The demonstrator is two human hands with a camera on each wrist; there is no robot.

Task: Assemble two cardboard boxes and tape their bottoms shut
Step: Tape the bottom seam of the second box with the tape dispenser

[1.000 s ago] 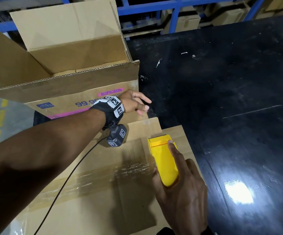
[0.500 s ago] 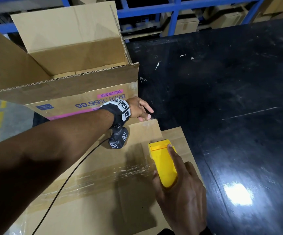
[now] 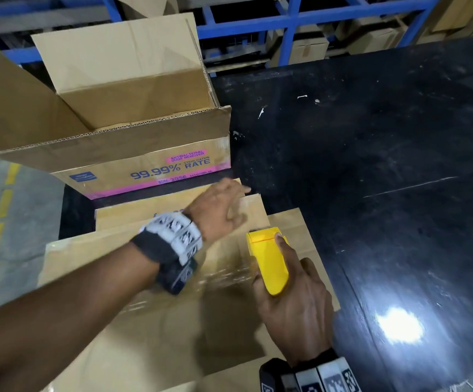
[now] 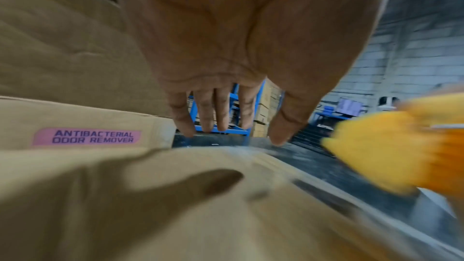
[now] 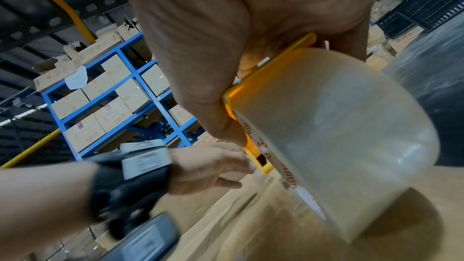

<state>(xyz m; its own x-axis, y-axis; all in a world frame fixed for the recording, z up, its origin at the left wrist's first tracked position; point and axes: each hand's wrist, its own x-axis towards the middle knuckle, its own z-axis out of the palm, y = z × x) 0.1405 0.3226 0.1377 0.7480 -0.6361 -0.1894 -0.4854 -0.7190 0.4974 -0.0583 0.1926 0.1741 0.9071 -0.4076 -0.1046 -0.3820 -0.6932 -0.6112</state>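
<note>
Up top, head cam: your right hand (image 3: pixel 294 304) grips the yellow tape dispenser (image 3: pixel 268 261) on the taped box bottom (image 3: pixel 150 329); left hand (image 3: pixel 218 207) flat over its far edge, w/ the open printed box (image 3: pixel 133 142) just behind. Left wrist cam: fingers (image 4: pixel 206 110) straight, holding nothing. Right wrist cam: thumb (image 5: pixel 220 118) clamps the dispenser frame, tape roll (image 5: pixel 334 130) against the cardboard.
</note>
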